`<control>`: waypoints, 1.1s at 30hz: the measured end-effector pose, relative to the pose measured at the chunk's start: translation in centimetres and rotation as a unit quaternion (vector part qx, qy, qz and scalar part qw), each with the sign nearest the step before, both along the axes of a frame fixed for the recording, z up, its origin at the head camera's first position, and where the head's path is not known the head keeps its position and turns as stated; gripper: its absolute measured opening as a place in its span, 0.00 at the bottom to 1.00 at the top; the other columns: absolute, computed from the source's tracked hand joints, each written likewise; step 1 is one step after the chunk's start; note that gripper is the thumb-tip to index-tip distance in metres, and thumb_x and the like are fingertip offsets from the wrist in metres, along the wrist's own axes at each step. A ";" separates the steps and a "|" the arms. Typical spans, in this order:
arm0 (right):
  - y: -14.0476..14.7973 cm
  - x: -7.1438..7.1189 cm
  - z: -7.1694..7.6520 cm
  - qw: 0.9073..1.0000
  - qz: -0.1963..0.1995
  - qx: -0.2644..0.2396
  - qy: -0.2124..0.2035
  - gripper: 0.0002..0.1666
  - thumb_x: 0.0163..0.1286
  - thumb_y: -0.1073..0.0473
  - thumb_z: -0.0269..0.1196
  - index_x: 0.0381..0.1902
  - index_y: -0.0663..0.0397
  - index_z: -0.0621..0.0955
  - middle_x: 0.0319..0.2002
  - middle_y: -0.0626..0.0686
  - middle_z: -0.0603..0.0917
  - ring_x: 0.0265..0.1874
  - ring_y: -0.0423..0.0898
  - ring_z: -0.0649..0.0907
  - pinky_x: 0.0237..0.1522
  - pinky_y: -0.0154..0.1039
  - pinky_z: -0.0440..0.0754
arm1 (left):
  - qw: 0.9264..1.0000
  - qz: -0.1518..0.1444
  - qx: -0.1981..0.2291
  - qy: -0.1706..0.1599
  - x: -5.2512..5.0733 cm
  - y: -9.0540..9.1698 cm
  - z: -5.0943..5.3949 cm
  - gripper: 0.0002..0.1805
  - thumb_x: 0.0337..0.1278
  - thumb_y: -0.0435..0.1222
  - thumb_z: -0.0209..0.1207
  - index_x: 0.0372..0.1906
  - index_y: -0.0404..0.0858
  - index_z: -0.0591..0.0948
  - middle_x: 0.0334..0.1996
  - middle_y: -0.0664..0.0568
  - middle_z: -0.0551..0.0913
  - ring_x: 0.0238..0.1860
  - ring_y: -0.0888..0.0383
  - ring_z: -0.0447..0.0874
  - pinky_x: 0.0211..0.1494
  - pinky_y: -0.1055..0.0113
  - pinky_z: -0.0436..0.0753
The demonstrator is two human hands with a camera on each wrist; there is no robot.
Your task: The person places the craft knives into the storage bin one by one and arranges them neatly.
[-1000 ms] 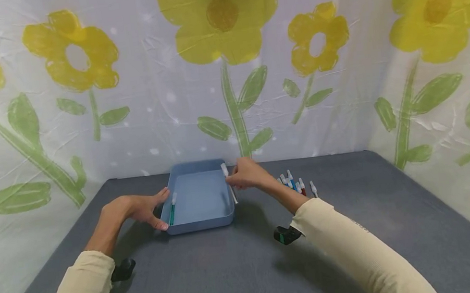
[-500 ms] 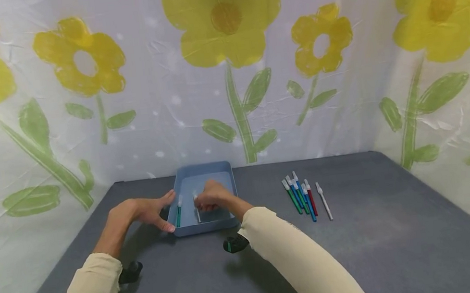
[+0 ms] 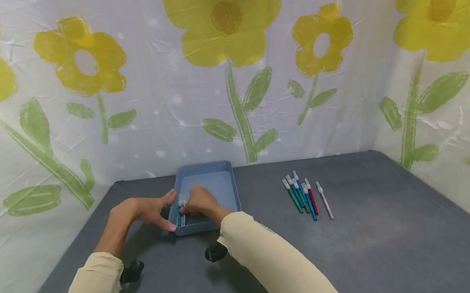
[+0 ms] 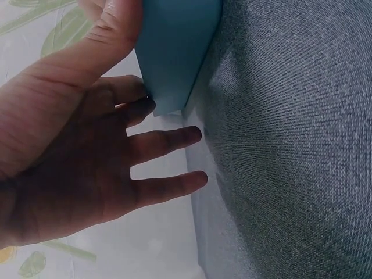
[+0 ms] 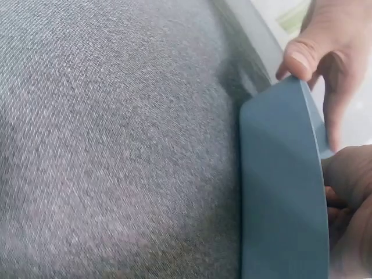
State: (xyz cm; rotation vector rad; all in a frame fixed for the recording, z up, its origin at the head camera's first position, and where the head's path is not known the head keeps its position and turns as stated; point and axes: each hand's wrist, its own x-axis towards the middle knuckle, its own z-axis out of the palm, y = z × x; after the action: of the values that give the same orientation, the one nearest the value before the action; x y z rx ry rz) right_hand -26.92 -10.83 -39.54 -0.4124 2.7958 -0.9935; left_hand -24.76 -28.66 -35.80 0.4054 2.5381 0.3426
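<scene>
Standing left of centre on the far part of the counter (image 3: 369,252), the blue tray (image 3: 222,184) is being touched at its left side by the left hand (image 3: 151,214), whose fingers are being held spread. Inside, near the left wall, a pale pen (image 3: 183,218) is being pinched by the right hand (image 3: 199,201), just beside a green pen (image 3: 178,218). Both pens are being shown only by the head view; in the right wrist view, whatever lies between the right fingertips is being hidden by the tray's near wall, while the left thumb (image 5: 297,63) is being seen on the near left corner of the rim. By the left wrist view, two fingers (image 4: 168,141) are being shown stretched out, apart from the tray.

Tray floor is showing right of the right hand and beyond it. Between the tray's right edge and a cluster of coloured pens (image 3: 302,198), a stretch of counter is lying; just right of the cluster, a lone white pen (image 3: 325,200) is resting. Wider counter room is extending nearer and rightward. The far edge is being bordered by a flowered sheet (image 3: 165,144).
</scene>
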 end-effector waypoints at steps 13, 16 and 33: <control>3.0 -1.0 0.3 0.998 0.059 -0.012 -0.017 0.24 0.72 0.55 0.70 0.15 0.59 0.84 0.12 0.52 0.81 0.12 0.41 0.76 0.19 0.31 0.72 | 1.000 -0.008 0.003 -0.005 0.0 0.4 -0.3 0.70 0.59 0.59 0.70 0.85 0.33 0.34 0.84 0.32 0.28 0.84 0.27 0.37 0.80 0.31 0.53; 5.4 -0.8 1.9 0.997 0.079 -0.023 -0.002 0.16 0.75 0.58 0.67 0.35 0.67 0.91 0.27 0.62 0.91 0.23 0.51 0.87 0.27 0.36 0.80 | 1.000 -0.003 -0.005 -0.005 0.0 0.3 -0.2 0.70 0.59 0.60 0.70 0.85 0.33 0.34 0.84 0.32 0.27 0.84 0.27 0.37 0.80 0.30 0.53; 21.6 -2.0 4.6 0.995 0.057 0.045 0.070 0.16 0.74 0.61 0.65 0.34 0.70 0.91 0.25 0.62 0.90 0.18 0.41 0.80 0.27 0.37 0.79 | 1.000 -0.001 0.011 -0.010 0.1 0.1 0.0 0.72 0.57 0.59 0.71 0.84 0.32 0.32 0.83 0.30 0.26 0.84 0.26 0.37 0.80 0.30 0.54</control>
State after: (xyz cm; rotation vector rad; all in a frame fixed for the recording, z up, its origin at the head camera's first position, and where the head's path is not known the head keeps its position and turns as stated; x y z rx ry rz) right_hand -28.94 10.77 -34.98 -0.6451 2.8886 -0.8415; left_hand -24.70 -28.60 -35.79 0.4104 2.5172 0.3733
